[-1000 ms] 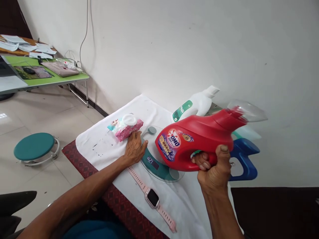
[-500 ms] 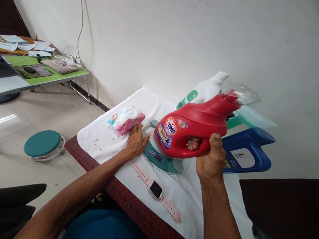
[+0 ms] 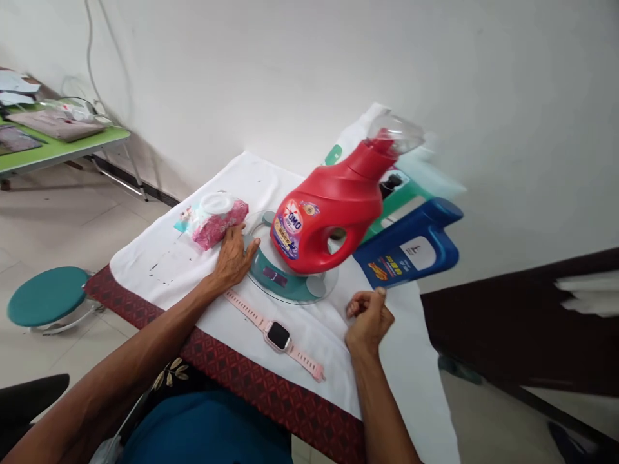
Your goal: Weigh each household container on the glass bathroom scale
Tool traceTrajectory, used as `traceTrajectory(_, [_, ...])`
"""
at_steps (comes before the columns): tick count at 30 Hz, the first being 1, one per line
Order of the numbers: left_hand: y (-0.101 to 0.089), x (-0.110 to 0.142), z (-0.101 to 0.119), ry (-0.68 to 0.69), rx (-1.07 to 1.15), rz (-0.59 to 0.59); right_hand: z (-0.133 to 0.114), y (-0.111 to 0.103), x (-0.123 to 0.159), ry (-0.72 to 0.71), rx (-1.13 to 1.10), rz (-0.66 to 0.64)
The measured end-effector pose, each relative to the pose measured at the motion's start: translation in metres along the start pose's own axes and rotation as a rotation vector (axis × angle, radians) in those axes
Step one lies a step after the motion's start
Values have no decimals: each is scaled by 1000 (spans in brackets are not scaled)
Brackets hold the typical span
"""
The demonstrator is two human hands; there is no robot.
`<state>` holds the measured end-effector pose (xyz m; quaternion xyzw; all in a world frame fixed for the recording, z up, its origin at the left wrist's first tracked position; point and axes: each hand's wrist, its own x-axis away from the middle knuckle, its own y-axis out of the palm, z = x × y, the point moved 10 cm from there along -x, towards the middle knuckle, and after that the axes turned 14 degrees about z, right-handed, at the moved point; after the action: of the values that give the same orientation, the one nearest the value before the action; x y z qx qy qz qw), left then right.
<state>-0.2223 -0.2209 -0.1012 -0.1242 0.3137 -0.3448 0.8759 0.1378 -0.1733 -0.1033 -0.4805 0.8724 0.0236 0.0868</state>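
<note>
A red OMO detergent bottle (image 3: 333, 196) with a clear cap stands on the round glass kitchen scale (image 3: 271, 274), its handle hole free of fingers. My right hand (image 3: 370, 319) is off the bottle, a little to its lower right, fingers loosely curled, thumb apart, nothing in it. My left hand (image 3: 235, 261) lies spread on the cloth at the scale's left edge, its fingertips by the pink wipes pack (image 3: 220, 219). Below the scale lies a pink smartwatch (image 3: 278, 335), face up. The scale's display is too blurred to read.
Behind the red bottle are a blue bottle (image 3: 411, 248), a green bottle (image 3: 403, 209) and a white bottle (image 3: 358, 132), partly hidden. A white cloth (image 3: 159, 235) covers the table. At left stand a teal stool (image 3: 46, 296) and a green table (image 3: 72, 145).
My right hand has let go of the detergent bottle and drawn back toward me. The bottle now rests on the scale. The view has shifted right; my left hand stays by the scale.
</note>
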Motion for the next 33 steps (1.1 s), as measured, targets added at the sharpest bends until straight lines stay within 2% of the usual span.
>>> traceTrajectory(5, [-2,-3,1,3,-12,-7,-2,0,1,-49,51,-26])
traceTrajectory(7, [-2,-3,3,15,-20,-10,-17,1,5,-100,65,-33])
traceTrajectory(9, [-3,-2,5,25,-31,-13,-44,9,15,-181,32,-76])
traceTrajectory(12, [-2,-2,7,35,-45,-20,-95,42,32,-280,-124,-234])
traceTrajectory(14, [-3,-2,7,35,-49,-15,-118,69,37,-265,-211,-328])
traceTrajectory(18, [-3,-5,3,32,-51,0,-124,108,24,-119,-244,-344])
traceTrajectory(21, [-3,-7,1,30,-42,18,-118,120,17,-35,-274,-333])
traceTrajectory(23, [-4,-7,1,35,-35,34,-118,118,15,0,-312,-286])
traceTrajectory(26, [-4,-7,2,37,-26,42,-123,101,14,-6,-332,-201])
traceTrajectory(28, [-4,-5,3,28,-19,38,-130,79,11,-39,-343,-132])
traceTrajectory(33, [-1,-3,4,18,-20,9,-153,8,0,-168,-351,34])
